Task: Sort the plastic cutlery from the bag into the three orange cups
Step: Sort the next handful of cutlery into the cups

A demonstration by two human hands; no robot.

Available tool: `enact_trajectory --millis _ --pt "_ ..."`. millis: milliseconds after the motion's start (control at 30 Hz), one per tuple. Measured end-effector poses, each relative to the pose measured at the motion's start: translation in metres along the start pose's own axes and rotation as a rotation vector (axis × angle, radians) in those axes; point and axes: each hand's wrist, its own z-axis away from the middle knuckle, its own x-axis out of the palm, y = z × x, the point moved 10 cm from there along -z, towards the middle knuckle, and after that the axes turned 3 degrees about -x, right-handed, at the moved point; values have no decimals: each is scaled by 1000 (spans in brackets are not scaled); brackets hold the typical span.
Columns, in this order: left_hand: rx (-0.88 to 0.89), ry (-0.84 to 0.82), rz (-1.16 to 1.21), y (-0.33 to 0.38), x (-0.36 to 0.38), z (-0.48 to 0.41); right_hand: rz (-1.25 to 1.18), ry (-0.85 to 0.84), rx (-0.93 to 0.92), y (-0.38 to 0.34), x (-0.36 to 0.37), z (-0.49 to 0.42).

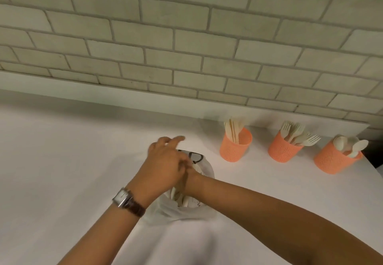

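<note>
Loose grip: left hand [163, 161] spreads fingers over crinkled translucent bag [186, 208]; right hand [190, 179] hidden, grip untellable.
Mesh-walled orange cups [284, 150] hold pale cutlery [298, 137].

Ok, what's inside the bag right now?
A few pale cutlery pieces show at the mouth of the bag. The right hand goes in under the left hand, which covers the rest; count and types unclear.

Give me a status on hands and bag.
Left hand open above bag. Right hand mostly hidden, reaching into bag. Cups hold cutlery, nothing in the way.
</note>
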Motion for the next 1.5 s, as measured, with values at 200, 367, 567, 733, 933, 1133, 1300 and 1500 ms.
enact_trajectory --millis 200,367,567,733,933,1133,1300,1500 --pt "456 -495 -281 33 67 -28 -303 -26 623 60 -5 -12" --pt "461 -644 -315 45 67 -52 66 -115 -89 6 26 -12" --pt "453 -728 -404 40 79 -62 389 -221 -116 -9 27 -26" --pt "420 -805 -336 21 87 -67 488 -94 -140 -12 3 -18" --pt "227 -989 79 10 81 -64 596 24 -111 -9 -6 12" --pt "237 -924 119 10 91 -67 574 -90 -110 -15 8 10" --pt "218 -715 169 3 93 -83 657 -72 -98 -13 17 17" --pt "200 -880 151 14 108 -65 544 -78 -108 -20 17 8"
